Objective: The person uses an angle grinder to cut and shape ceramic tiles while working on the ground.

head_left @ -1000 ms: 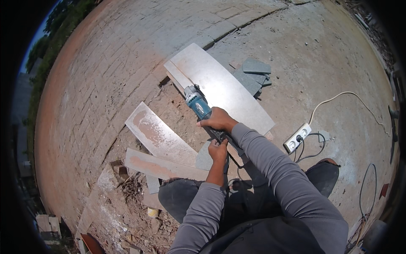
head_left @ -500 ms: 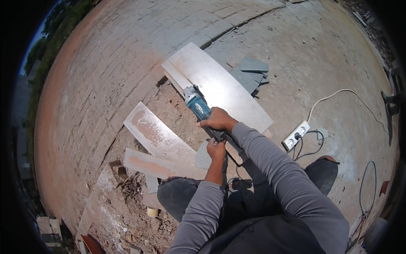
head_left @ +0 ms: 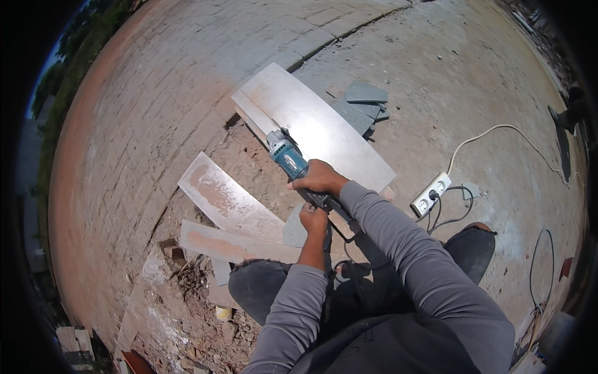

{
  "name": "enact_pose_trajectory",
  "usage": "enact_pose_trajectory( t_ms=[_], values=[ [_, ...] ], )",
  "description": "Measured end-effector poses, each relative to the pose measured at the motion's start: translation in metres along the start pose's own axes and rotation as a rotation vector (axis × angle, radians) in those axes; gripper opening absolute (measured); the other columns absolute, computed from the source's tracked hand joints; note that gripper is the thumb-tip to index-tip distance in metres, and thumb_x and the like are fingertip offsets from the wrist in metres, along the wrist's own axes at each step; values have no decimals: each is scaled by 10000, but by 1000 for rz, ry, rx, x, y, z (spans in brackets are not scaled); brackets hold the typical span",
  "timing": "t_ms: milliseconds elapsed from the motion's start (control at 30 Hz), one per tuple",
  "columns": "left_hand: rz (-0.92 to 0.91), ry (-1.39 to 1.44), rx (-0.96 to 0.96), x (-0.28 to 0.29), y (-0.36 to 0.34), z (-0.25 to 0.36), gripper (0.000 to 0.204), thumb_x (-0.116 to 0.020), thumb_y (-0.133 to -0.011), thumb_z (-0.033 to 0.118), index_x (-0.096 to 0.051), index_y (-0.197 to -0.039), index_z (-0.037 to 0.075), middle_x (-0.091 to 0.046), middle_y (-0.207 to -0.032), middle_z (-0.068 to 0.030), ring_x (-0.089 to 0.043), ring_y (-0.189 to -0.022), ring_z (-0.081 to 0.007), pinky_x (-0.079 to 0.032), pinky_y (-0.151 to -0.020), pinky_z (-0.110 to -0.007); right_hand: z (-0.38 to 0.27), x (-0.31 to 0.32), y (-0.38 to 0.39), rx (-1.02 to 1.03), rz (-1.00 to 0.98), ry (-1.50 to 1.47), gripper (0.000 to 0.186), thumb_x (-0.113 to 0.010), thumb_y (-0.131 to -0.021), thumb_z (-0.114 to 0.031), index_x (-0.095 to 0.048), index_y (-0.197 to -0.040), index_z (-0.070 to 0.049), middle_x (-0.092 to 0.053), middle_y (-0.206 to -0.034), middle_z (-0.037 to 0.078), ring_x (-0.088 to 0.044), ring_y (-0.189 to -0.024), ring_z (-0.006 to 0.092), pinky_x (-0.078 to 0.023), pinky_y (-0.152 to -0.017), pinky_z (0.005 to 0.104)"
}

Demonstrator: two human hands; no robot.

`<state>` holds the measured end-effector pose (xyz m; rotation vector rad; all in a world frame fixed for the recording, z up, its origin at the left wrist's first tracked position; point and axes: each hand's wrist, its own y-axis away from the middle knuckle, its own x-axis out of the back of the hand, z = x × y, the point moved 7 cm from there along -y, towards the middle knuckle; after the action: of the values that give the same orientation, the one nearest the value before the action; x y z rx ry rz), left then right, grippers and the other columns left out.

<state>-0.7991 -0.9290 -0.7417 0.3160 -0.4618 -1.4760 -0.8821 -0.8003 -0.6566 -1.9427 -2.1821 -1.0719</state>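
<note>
A teal angle grinder [head_left: 288,158] lies between my hands, its head against a large pale tile [head_left: 324,124]. My right hand [head_left: 320,177] wraps round the grinder's body. Behind it my left hand [head_left: 313,218] is closed on the black rear end of the grinder. A straight cut line runs along the tile's left side, marking off a narrow strip [head_left: 252,112], and the grinder's head sits on that line. The disc itself is mostly hidden by the head.
Two dusty tile pieces [head_left: 227,196] lie on the left, over rubble. Grey-green slabs [head_left: 367,93] are stacked beyond the large tile. A white power strip [head_left: 431,195] with a plugged-in black cord [head_left: 458,219] rests to my right. My knees flank the work.
The whole scene has shifted slightly left in view. Against the tile, the grinder has barely moved along the cut line, and both hands keep their hold.
</note>
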Motion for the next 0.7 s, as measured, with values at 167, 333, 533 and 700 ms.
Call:
enact_pose_trajectory(
  t_ms=[167, 333, 533, 700],
  values=[
    [6, -35, 26, 0, 6, 8, 156, -693, -785, 58, -644, -889, -47, -624, -745, -50, -563, -618, -108, -451, -540, -278, 3, 0, 4, 5, 11, -14, 868, -798, -585, -623, -652, -948, 151, -683, -901, 279, -692, -843, 351, -524, -755, 377],
    [-7, 0, 31, -1, 4, 4, 182, -689, -792, 56, -634, -920, -61, -638, -756, -72, -596, -618, -127, -472, -537, -287, 5, 0, 6, 6, 9, 5, 877, -797, -582, -637, -656, -940, 152, -682, -905, 285, -693, -837, 355, -526, -752, 377],
    [9, -1, 33, -1, 3, 3, 190, -682, -794, 61, -639, -935, -60, -644, -754, -82, -593, -594, -135, -466, -518, -290, 5, 1, 11, -15, 1, 18, 872, -797, -572, -646, -668, -923, 141, -686, -903, 279, -694, -835, 353, -527, -746, 378],
    [10, -3, 31, -1, 6, 7, 197, -665, -802, 70, -649, -953, -56, -649, -758, -85, -585, -582, -137, -454, -506, -292, 6, 2, 17, -23, -7, 22, 872, -795, -572, -642, -668, -931, 142, -686, -906, 280, -694, -839, 355, -526, -749, 375]
  ],
)
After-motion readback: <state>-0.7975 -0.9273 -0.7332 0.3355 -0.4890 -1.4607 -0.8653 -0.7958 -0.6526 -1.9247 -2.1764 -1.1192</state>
